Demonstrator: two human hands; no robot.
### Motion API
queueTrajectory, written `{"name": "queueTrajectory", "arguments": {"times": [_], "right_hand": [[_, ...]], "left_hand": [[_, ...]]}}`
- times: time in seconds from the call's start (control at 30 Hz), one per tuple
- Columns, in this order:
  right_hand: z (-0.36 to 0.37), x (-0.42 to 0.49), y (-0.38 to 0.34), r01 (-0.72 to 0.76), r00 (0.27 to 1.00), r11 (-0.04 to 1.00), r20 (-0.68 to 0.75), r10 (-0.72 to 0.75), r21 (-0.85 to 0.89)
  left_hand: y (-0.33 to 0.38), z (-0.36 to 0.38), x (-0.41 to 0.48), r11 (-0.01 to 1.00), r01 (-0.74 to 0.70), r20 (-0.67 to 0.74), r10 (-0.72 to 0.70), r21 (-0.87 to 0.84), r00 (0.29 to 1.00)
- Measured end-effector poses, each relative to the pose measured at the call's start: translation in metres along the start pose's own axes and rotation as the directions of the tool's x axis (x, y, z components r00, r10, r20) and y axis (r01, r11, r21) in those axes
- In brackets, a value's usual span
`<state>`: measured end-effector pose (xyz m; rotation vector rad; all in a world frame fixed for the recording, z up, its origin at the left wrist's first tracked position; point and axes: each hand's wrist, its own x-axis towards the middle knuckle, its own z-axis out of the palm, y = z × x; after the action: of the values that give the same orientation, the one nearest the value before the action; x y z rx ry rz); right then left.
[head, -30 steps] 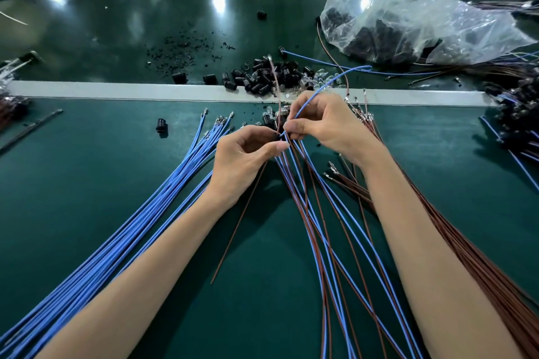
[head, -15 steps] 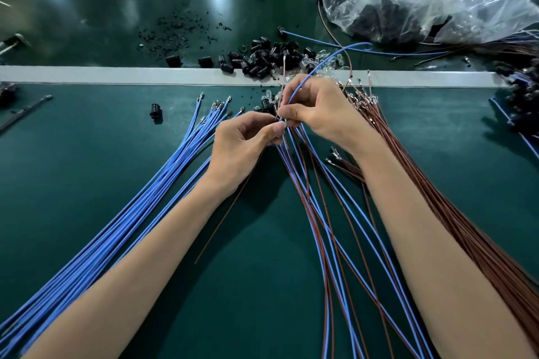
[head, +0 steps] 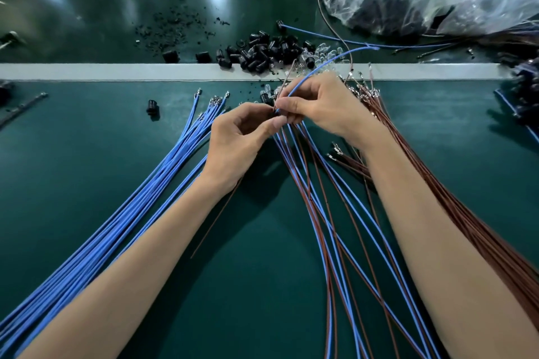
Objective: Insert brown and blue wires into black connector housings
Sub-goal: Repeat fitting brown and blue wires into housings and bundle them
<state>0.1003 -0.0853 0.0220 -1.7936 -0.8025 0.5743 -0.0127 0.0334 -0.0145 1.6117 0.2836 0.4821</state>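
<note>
Wire-to-housing alignment, centre of frame.
I read the left hand [head: 239, 140] pinching the black connector housing [head: 279, 118], touching the right hand [head: 320, 108]. The right hand's fingers pinch the blue wire [head: 326, 63], whose long axis runs from upper right down-left into the housing.

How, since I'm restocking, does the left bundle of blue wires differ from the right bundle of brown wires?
The bundle of blue wires lies beside the left forearm; the bundle of brown wires runs partly under the right forearm. Insulation: blue versus brown. Both carry metal terminals at their far ends.
</note>
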Motion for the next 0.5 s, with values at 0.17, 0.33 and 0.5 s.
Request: {"name": "queueTrajectory", "arguments": {"times": [0.17, 0.33, 0.5], "right_hand": [[0.0003, 0.0029, 0.0045, 0.05, 0.997, 0.997, -0.056, -0.046, 0.064], [-0.0006, 0.0004, 0.0065, 0.155, 0.985, 0.984, -0.083, -0.149, 0.084], [-0.001, 0.001, 0.0066, 0.112, 0.99, 0.962, -0.108, -0.087, 0.249]], "left_hand": [[0.0002, -0.0019, 0.0011, 0.999, -0.006, -0.021, 0.007, 0.047, 1.0], [0.0027, -0.0005, 0.0007, 0.992, 0.05, -0.028, -0.053, -0.114, 0.998], [0.001, -0.0019, 0.0012, 0.994, 0.046, 0.071, -0.039, -0.099, 0.997]]}}
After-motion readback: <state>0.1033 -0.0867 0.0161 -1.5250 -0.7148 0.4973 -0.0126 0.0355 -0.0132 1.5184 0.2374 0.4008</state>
